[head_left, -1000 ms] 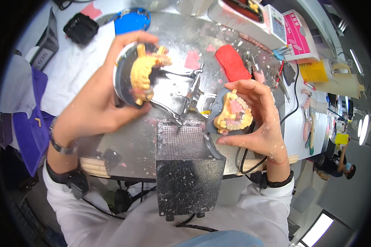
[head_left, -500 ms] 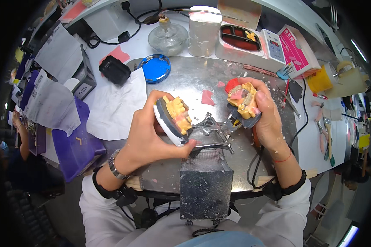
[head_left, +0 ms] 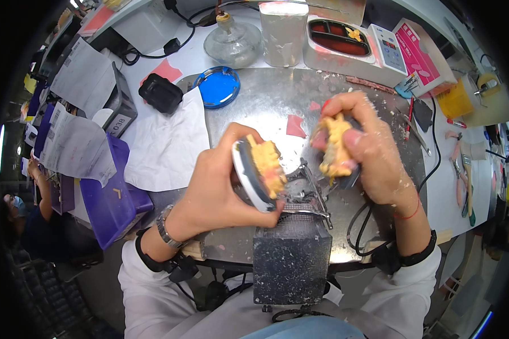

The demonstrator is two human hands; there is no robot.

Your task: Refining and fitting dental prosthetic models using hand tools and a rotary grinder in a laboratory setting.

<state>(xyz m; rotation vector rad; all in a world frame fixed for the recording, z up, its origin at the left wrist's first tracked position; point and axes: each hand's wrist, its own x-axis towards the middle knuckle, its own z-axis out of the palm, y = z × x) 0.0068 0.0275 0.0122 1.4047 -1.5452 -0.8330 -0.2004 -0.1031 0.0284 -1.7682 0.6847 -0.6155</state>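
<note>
My left hand [head_left: 206,189] is closed round a yellow dental cast [head_left: 267,166] on a dark base with a white rim, its teeth facing right. My right hand [head_left: 376,147] grips a second yellow dental cast [head_left: 336,147] with pink wax on it; motion blurs this one. The two tooth rows stand apart, roughly facing each other. Between and below them is a metal articulator [head_left: 314,189]; whether it is joined to both casts I cannot tell. Under it stands a dark, dust-specked box [head_left: 292,265] with a mesh top.
Pink wax scraps [head_left: 295,126] lie on the metal worktop. Behind are a blue round lid [head_left: 216,87], a glass spirit lamp [head_left: 232,42] and a wax heater [head_left: 387,53]. Hand tools [head_left: 457,169] lie right; a purple tray [head_left: 116,195] stands left. Another person [head_left: 31,212] is at far left.
My right hand has turned the second cast more upright, showing its tooth row lengthwise. My left hand has moved slightly right with its cast. The articulator sits lower between them, and the whole view has shifted.
</note>
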